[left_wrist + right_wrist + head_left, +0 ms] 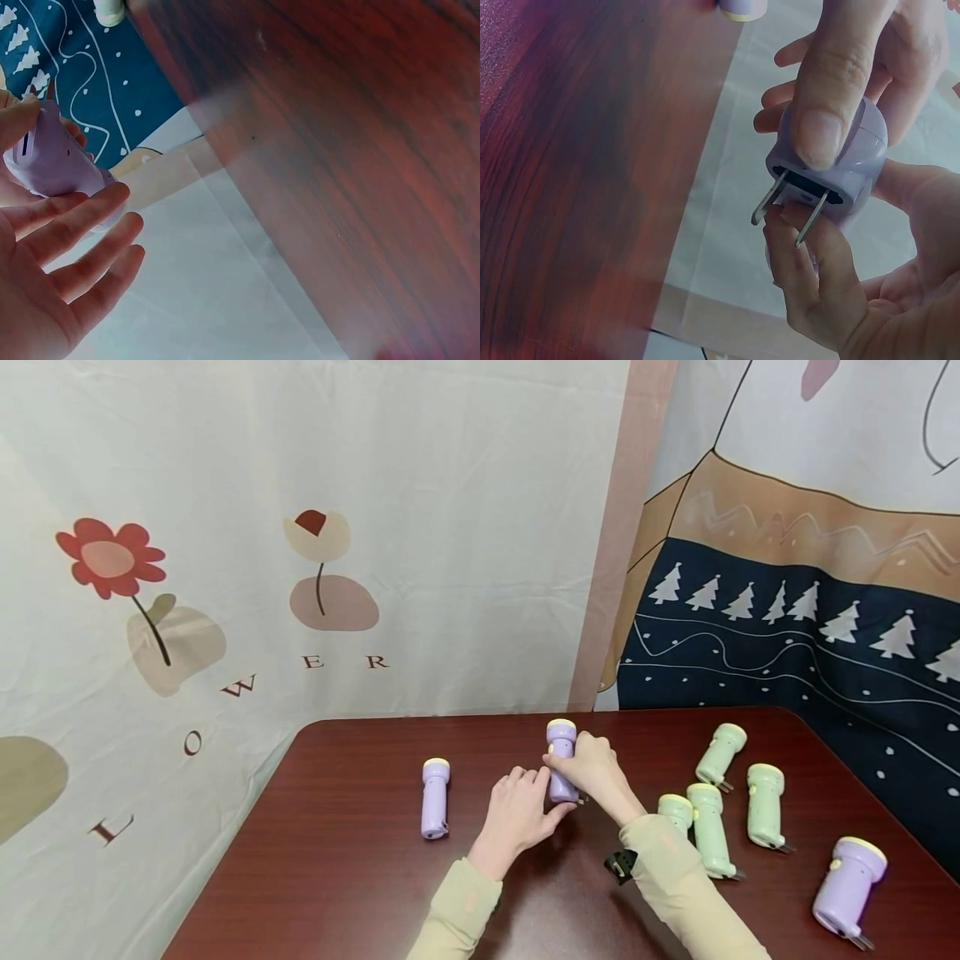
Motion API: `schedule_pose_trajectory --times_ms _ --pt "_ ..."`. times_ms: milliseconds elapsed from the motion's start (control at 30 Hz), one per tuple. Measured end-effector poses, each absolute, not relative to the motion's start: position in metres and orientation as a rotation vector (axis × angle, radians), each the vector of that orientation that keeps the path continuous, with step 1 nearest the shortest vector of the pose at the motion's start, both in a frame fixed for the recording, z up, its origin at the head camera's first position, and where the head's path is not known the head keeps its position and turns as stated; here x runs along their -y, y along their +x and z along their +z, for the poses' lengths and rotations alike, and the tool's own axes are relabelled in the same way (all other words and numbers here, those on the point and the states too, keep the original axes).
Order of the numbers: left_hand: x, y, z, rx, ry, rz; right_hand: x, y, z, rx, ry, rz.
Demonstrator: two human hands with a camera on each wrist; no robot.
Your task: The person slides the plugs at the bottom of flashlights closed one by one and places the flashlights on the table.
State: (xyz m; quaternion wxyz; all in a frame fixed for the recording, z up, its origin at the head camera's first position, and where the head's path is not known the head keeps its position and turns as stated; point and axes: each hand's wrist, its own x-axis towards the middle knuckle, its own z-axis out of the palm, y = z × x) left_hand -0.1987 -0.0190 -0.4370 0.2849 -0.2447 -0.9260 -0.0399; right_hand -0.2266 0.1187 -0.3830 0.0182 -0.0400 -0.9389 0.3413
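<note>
Over the brown table (337, 877), a purple flashlight (561, 746) is held up.
Two metal prongs (814, 215) stick from its near end. The left hand (519, 810) has spread fingers, thumb pressing there; the right hand (597, 770) grips its middle. Its long body points away from the person, yellow-rimmed top (561, 725) toward the pale cloth (465, 568).

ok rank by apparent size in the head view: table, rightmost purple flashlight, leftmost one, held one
1. Table
2. Rightmost purple flashlight
3. Leftmost purple flashlight and held purple flashlight: too alike to rank
</note>
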Motion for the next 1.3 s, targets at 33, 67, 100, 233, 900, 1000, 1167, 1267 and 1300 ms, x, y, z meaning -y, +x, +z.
schedule_pose_trajectory --times_ms 33,67,100,233,900,1000,1167,1267,1300 --pt "0.0191 -0.1984 -0.4367 2.472 -0.656 -0.103 -0.1186 -0.2264 -0.3829 2.918 -0.127 1.061" --pt "0.0193 -0.1984 -0.4366 2.467 -0.657 -0.101 -0.1185 -0.2261 -0.3827 2.92 -0.128 1.062" --pt "0.0193 -0.1984 -0.4366 2.462 -0.658 -0.098 -0.1183 -0.2259 -0.3825 2.922 -0.129 1.064" --pt "0.0196 -0.1988 -0.4373 2.444 -0.663 -0.089 -0.1178 -0.2248 -0.3813 2.923 -0.137 1.078" --pt "0.0206 -0.2002 -0.4396 2.449 -0.722 -0.105 -0.1171 -0.2262 -0.3833 2.924 -0.148 1.095" --pt "0.0208 -0.2006 -0.4401 2.45 -0.728 -0.11 -0.1171 -0.2274 -0.3841 2.924 -0.147 1.078" --pt "0.0206 -0.2004 -0.4394 2.453 -0.735 -0.113 -0.1168 -0.229 -0.385 2.929 -0.145 1.053" --pt "0.0207 -0.2003 -0.4397 2.451 -0.736 -0.113 -0.1169 -0.2295 -0.3853 2.93 -0.14 1.044" --pt "0.0208 -0.2003 -0.4398 2.45 -0.736 -0.112 -0.1168 -0.2295 -0.3851 2.93 -0.139 1.04"
